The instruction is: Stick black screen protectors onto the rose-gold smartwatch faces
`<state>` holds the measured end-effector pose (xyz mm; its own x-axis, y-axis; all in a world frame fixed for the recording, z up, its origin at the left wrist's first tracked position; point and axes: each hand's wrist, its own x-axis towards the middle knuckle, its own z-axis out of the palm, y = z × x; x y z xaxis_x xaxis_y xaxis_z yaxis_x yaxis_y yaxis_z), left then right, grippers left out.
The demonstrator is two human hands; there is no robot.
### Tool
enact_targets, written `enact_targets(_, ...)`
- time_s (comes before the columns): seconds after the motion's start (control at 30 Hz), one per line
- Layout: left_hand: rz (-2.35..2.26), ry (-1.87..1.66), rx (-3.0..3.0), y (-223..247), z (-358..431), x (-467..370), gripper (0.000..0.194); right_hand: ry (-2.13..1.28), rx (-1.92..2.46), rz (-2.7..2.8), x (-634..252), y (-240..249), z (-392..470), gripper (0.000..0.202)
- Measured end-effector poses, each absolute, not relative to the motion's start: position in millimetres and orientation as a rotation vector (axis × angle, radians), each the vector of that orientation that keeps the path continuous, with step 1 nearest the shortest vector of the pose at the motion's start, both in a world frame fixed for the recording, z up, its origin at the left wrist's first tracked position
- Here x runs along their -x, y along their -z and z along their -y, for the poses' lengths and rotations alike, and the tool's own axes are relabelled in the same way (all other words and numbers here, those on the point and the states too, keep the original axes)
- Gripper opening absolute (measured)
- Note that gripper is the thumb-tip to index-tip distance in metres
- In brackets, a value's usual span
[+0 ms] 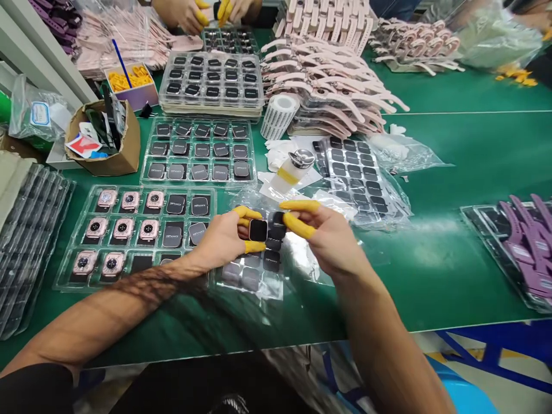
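My left hand [228, 236], with yellow finger covers, grips a watch body [258, 230] whose dark square face points up. Just right of it, my right hand [321, 230] pinches a small black label [278, 219] between covered thumb and finger. Beneath both hands lies a clear sheet of black square labels [271, 261], partly hidden by the left hand. At the left, a clear compartment tray [92, 210] holds several pink-framed watches, backs up, and several black printed squares. My left forearm covers part of its lower edge.
Behind stand a second tray [144, 149], stacked trays [211, 103], a label roll [279, 115], a metal-topped bottle [293, 169] and pink straps [328, 80]. A cardboard box [125, 152] is at left, purple straps [528, 247] at right. A person's gloved-finger hands [211, 14] work opposite.
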<state>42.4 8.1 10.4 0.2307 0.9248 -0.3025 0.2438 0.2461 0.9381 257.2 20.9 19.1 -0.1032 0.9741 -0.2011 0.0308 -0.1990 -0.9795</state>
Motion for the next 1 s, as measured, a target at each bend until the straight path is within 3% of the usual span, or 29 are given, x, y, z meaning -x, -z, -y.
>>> enact_targets(0.4, -1.359, -0.497, -1.497, -13, -11, -43, 0.056, -1.719, 1.462, 0.898, -234, 4, -19, 0.054)
enact_targets(1.0, -1.38, -0.482, -1.491, -13, -10, -43, 0.056, -1.641, 1.439, 0.97, -232, 13, -16, 0.052)
